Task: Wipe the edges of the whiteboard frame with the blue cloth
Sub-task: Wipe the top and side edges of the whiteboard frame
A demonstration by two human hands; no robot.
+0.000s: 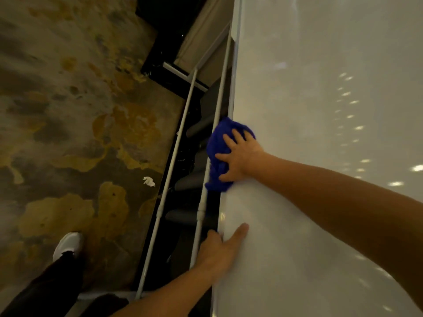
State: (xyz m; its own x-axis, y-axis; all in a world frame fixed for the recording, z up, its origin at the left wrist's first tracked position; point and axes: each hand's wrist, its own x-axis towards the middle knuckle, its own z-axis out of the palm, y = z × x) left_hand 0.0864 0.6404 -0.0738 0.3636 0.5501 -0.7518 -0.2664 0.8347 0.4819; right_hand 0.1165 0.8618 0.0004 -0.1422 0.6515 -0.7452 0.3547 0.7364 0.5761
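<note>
The whiteboard point(320, 110) fills the right half of the head view, its glossy white face showing light reflections. Its thin left frame edge point(233, 88) runs from top to bottom. My right hand point(240, 156) presses the blue cloth point(217, 143) over that edge about halfway down, fingers spread on the cloth. My left hand point(219, 250) grips the same edge lower down, thumb lying on the board's face and fingers wrapped behind it.
White stand poles point(180, 156) run beside and behind the board over a black base. A patterned brown and yellow carpet point(68, 110) covers the left. A crumpled white scrap point(149, 181) lies on it. My white shoe point(68, 245) and dark trouser leg are at bottom left.
</note>
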